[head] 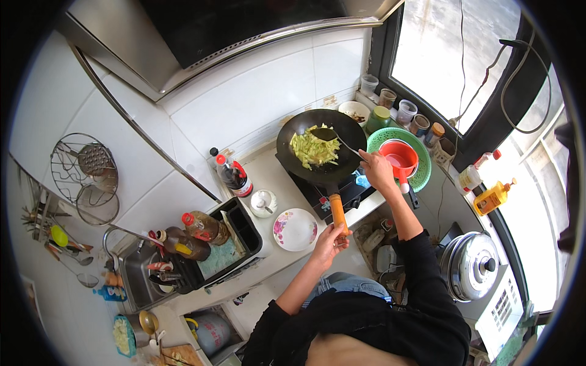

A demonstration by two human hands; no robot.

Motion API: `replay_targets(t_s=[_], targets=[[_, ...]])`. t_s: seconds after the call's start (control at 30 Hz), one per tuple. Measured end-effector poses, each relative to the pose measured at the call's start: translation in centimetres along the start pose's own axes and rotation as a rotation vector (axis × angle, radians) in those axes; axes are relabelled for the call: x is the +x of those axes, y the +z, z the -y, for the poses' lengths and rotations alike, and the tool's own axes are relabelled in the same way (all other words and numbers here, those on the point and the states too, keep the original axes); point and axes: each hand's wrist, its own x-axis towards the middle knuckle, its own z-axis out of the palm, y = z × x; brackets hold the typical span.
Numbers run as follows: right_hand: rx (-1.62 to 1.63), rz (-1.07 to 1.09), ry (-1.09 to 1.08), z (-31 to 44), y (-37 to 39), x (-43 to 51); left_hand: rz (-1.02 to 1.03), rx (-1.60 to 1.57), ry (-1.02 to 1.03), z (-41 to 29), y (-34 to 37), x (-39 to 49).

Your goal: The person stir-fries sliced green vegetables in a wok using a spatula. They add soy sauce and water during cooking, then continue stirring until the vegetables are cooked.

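A dark wok (293, 167) with an orange handle sits on a black gas stove (304, 192). Pale green sliced vegetables (311, 148) lie in it, mostly on its left side. My left hand (330, 242) grips the end of the orange handle (337, 208). In my right hand (377, 169) is the handle of a metal ladle, whose bowl (323, 133) is over the vegetables at their upper right edge. Left of the wok handle, a white plate with pink flowers (295, 230) rests on the counter, beside a lidded white jar (263, 203).
A green basket (425, 167) holding a red ladle-like pot (399, 154) stands right of the wok. Jars (378, 120) and a white bowl (353, 110) are behind it. Sauce bottles (236, 178) and a black rack (247, 219) stand left. A range hood (274, 34) hangs above.
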Motion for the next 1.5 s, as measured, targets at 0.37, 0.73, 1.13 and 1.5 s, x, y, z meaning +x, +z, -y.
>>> replay_targets(t_s=[0.37,0.73,1.13,1.5], targets=[[-0.461,0.258,0.044,1.1,-7.2,12.6,-0.015,0.021,-0.003,-0.2,0.0,-0.1],[0.058,0.351,0.277,-2.9,3.9,9.3,-0.014,0.021,-0.001,-0.1,-0.4,0.2],[-0.227,0.035,-0.309,2.9,0.6,2.7,-0.009,0.034,0.006,-0.2,-0.2,-0.2],[-0.045,0.055,-0.147,2.4,-3.6,-0.4,-0.014,0.021,0.007,-0.3,-0.5,-0.4]])
